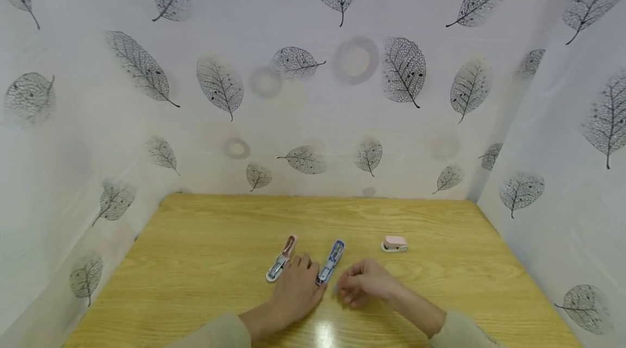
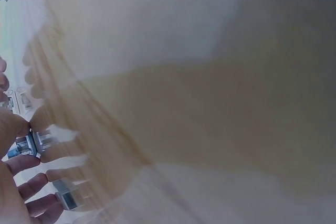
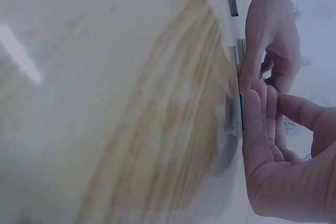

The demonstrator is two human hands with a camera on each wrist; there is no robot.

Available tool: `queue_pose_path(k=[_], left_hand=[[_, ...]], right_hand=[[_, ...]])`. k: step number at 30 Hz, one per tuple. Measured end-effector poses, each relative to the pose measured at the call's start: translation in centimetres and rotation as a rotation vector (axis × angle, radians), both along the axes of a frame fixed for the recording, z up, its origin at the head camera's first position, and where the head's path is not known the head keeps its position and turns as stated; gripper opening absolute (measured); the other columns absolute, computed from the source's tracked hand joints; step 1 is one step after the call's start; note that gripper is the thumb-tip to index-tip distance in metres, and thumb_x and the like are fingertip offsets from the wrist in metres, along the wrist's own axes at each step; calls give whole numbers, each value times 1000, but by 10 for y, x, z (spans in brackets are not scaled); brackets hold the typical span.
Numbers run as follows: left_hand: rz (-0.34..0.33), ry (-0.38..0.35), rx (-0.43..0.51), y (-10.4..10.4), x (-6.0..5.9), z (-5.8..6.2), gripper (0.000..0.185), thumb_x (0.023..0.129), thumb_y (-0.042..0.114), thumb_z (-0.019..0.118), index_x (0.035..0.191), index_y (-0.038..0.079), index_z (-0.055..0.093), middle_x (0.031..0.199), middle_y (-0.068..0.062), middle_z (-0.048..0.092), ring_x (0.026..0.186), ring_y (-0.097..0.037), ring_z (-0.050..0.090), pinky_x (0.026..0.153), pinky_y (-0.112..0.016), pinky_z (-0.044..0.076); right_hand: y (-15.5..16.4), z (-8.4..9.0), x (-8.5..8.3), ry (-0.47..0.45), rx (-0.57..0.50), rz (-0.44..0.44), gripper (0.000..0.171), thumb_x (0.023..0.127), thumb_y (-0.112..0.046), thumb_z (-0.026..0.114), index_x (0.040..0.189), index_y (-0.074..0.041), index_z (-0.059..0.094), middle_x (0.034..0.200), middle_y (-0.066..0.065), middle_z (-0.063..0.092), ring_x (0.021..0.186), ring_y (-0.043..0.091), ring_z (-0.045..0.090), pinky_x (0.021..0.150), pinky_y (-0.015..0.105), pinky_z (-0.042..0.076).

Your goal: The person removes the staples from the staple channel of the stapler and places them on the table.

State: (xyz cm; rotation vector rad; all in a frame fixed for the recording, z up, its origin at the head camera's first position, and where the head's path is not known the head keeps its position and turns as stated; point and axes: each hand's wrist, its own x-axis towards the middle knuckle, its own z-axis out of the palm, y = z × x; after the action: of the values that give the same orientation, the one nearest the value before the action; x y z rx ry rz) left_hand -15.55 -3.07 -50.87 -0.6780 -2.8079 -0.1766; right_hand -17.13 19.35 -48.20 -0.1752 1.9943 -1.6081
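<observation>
A blue stapler (image 1: 333,261) lies opened out on the table, its metal parts showing. My left hand (image 1: 295,291) holds its near end between thumb and index finger, as the left wrist view shows from low down. The other left fingertips reach to a second opened stapler (image 1: 281,262), pinkish-red and white, just to the left. On the blue stapler's right, my right hand (image 1: 365,284) pinches a small greyish strip (image 1: 336,287) between thumb and fingertips. In the right wrist view the fingers hide that strip.
A small pink-and-white stapler (image 1: 394,242) stands closed farther back, right of the right hand. The wooden table (image 1: 220,234) meets leaf-patterned sheeting (image 1: 303,114) at its back and both sides.
</observation>
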Motion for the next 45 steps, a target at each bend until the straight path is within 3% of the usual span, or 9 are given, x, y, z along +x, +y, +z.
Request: queue_pose_path(k=[16,24,32,39,45], left_hand=[[2,-10,5,1,-1,-2,36,92,50,75,102,16,68,100,-2,65,88,-19,61,77,-35,52],[2,-12,8,0,0,-2,36,92,49,76,101,16,68,99,-2,65,87,-18,60,76,-34,51],[-3,-19,5,0,0,-1,37,93,49,75,104,15,69,97,-1,64,87,-18,60,78,-36,53],[6,-49,7,1,1,0,37,94,49,75,105,14,69,98,-2,64,88,-18,61,78,-36,54],[3,-30,-2,1,1,0,37,94,49,75,105,14,70,100,-3,66,88,-18,62,78,-36,55]], right_hand=[[-5,-11,10,-47,53,12,18,97,-15,72,100,3,75,79,3,79,66,9,74,60,24,61],[-5,-12,10,-21,75,17,18,97,-16,73,101,1,73,79,2,78,64,9,73,59,25,61],[4,-3,12,147,138,38,20,96,-17,75,104,1,74,83,9,77,63,12,70,58,30,61],[25,10,10,347,172,71,22,99,-21,72,106,0,74,90,8,73,72,11,66,62,23,55],[46,14,9,535,323,-20,22,99,-30,74,104,-9,74,93,1,72,77,2,62,69,21,53]])
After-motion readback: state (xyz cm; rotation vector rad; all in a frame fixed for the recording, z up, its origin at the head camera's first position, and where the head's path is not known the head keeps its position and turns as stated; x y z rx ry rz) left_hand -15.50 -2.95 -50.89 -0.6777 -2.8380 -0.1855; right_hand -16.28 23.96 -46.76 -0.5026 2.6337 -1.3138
